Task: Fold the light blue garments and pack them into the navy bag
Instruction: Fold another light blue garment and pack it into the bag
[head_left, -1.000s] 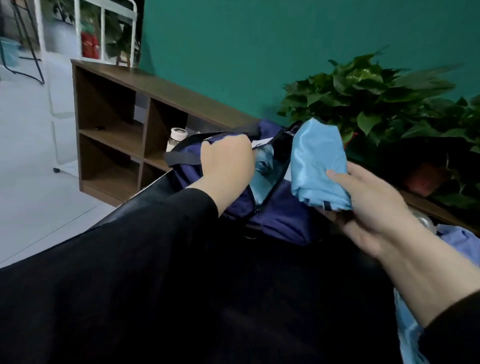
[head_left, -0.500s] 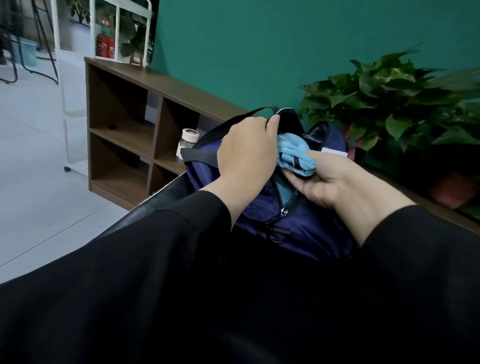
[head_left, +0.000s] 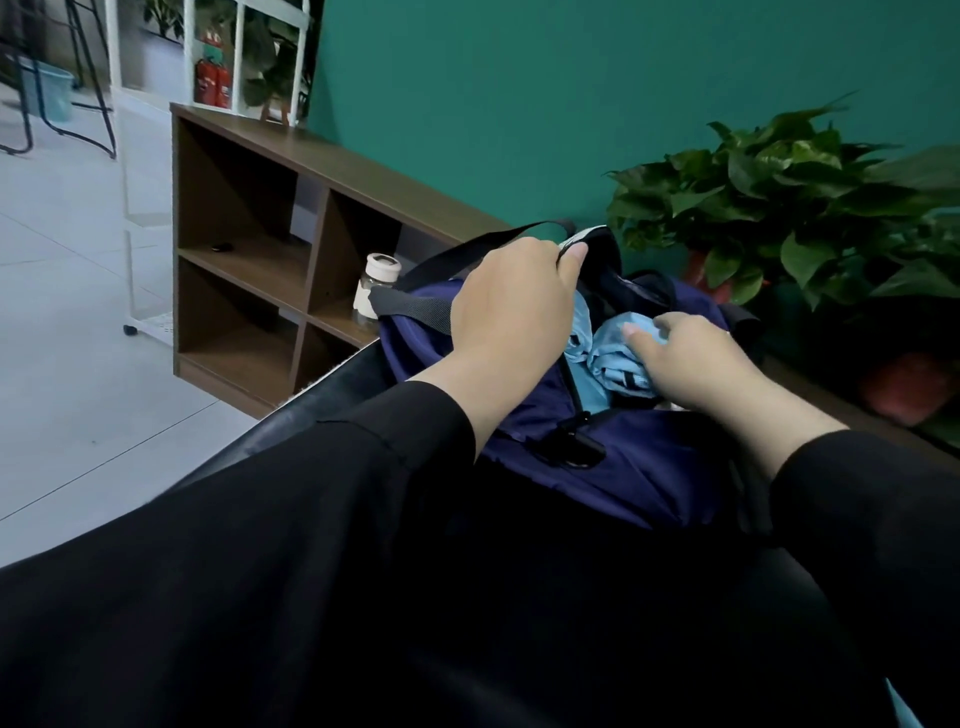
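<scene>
The navy bag (head_left: 649, 467) lies on a black surface in front of me, its zip opening facing up. My left hand (head_left: 511, 306) grips the bag's upper edge and black strap and holds the opening wide. A folded light blue garment (head_left: 615, 358) sits inside the opening, with more light blue cloth under it. My right hand (head_left: 691, 364) presses down on that garment with its fingers curled over it. A strip of light blue fabric (head_left: 904, 712) shows at the bottom right corner.
A brown wooden shelf unit (head_left: 249, 249) stands to the left along the teal wall, with a white-capped jar (head_left: 376, 286) in one compartment. Leafy potted plants (head_left: 795, 208) stand behind the bag at the right. Pale tiled floor (head_left: 78, 338) lies to the left.
My right hand carried the folded light blue garment from the right into the bag's opening and now pushes it down inside. My left hand lifted the bag's edge higher.
</scene>
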